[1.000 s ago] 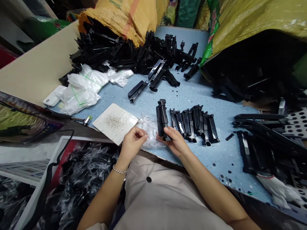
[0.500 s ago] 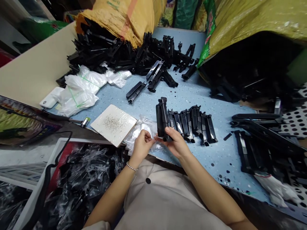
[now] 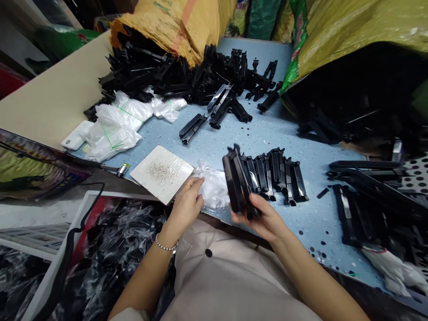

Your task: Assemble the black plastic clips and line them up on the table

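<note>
My right hand [image 3: 259, 216] is wrapped round the lower end of a long black plastic part [image 3: 237, 183], which stands tilted above the table edge. My left hand [image 3: 187, 203] is by the right corner of a white square board [image 3: 142, 171] with tiny pale bits scattered on it. Its thumb and pointing finger are apart, with nothing visible between them. Close to those fingers lies a clear plastic bag [image 3: 214, 187]. Beside my right hand, several similar black parts [image 3: 276, 171] are lined up on the blue table [image 3: 174, 133].
Loose black parts [image 3: 150, 71] spill from an orange sack [image 3: 167, 26] at the back. A yellow sack [image 3: 361, 26] gapes at the right. Tied white bags [image 3: 117, 129] lie at left. A crate [image 3: 83, 205] of wrapped black pieces stands below. More black parts [image 3: 368, 178] lie far right.
My left hand has moved left, away from the right hand, toward the board. The black part in my right hand has come closer and leans more to the left.
</note>
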Motion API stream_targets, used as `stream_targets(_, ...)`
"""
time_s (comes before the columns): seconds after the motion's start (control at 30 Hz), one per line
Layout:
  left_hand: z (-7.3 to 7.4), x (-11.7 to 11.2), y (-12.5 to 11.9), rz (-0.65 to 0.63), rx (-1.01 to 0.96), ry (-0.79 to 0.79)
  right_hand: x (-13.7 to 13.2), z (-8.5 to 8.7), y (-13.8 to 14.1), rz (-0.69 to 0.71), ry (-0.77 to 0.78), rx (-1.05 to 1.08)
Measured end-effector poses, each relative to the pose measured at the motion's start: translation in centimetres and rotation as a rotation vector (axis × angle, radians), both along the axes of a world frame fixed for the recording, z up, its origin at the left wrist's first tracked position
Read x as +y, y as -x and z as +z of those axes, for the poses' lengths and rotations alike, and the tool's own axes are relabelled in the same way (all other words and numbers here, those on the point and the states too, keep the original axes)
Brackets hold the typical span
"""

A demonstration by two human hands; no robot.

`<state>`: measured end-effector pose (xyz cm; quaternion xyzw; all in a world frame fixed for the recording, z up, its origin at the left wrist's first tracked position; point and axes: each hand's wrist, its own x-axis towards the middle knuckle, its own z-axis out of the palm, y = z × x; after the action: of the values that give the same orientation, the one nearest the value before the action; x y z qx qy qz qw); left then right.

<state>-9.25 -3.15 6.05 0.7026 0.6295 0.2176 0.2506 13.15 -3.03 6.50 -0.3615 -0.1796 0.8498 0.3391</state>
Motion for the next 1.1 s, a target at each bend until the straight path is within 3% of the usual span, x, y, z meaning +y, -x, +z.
stream_targets(0.13, -0.5, 0.0, 0.2, -0.003, -0.12, 0.027, -2.4, -1.7, -1.0, 0.308, 0.341, 0.243)
stream_targets(0.27, 0.2, -1.5, -0.5, -0.14, -0.11, -0.022, -1.5, -3.8, -0.1, 0.338, 0.387, 0.356)
stream_targets(0.4, 0.8, -3.0, -2.2, -0.336, -0.237, -0.011, -0.1, -3.6, 0.3, 0.245, 0.235, 0.306)
stream_targets(0.53, 0.4, -3.2, -3.1, -0.289, -0.281, -0.117, -0.1, -2.9, 0.2, 0.146, 0.079, 0.119)
stream_targets(0.63, 0.6, -3.3, -3.4, -0.433, -0.256, -0.187, -0.5, -2.7, 0.4, 0.125, -0.102, -0.244)
stream_targets(0.73, 1.7, -3.9, -3.7, -0.528, -0.251, -0.135, -1.1, -2.0, 0.7, 0.139, -0.444, -0.636)
stream_targets(0.8, 2.8, -4.4, -3.3, -0.456, -0.266, -0.097, -1.5, -1.0, 0.9, 0.224, -0.598, -0.673)
stream_targets(0.9, 5.0, -5.4, -0.3, -0.249, -0.275, -0.091, -1.8, 0.6, 1.4, 0.43, -0.638, -0.469)
stream_targets(1.0, 6.2, -7.4, 6.3, 0.076, -0.128, 0.004, -1.5, 1.7, 1.9, 0.578, -0.737, -0.415)
stream_targets(1.1, 5.5, -10.9, 13.7, 0.491, 0.155, 0.231, -0.5, 2.1, 1.7, 0.632, -0.909, -0.57)
